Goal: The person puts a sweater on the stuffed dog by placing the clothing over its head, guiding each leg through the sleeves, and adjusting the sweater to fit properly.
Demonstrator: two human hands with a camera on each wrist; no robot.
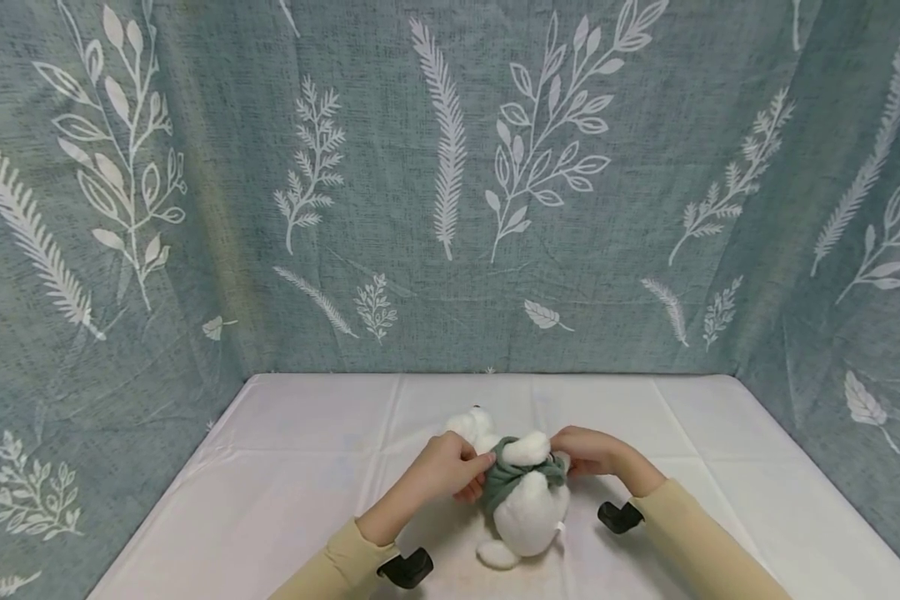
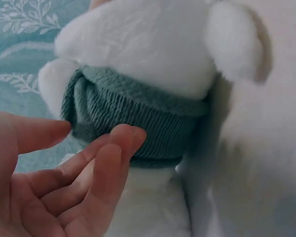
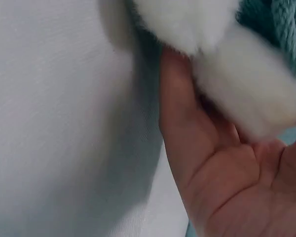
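Observation:
A white fluffy plush toy [image 1: 528,517] in a green knitted sweater [image 2: 143,113] lies on the white tabletop between the two hands. In the head view a small dark spot shows at its far end, and a small white tag sticks out low on its right. My left hand [image 1: 450,468] is at the sweater's left side. Its fingers are loosely bent against the knit, with the thumb apart from them, in the left wrist view. My right hand [image 3: 227,163] grips the toy's other side around a white stubby limb [image 3: 251,84]. Its fingertips are hidden behind the fur.
The white cloth-covered table [image 1: 307,467] is creased and stretches to both sides and behind the toy. A grey-green curtain [image 1: 390,208] with white leaf prints encloses the back and sides. Black devices, one at the left wrist [image 1: 407,568] and one at the right [image 1: 619,517], stick out inward.

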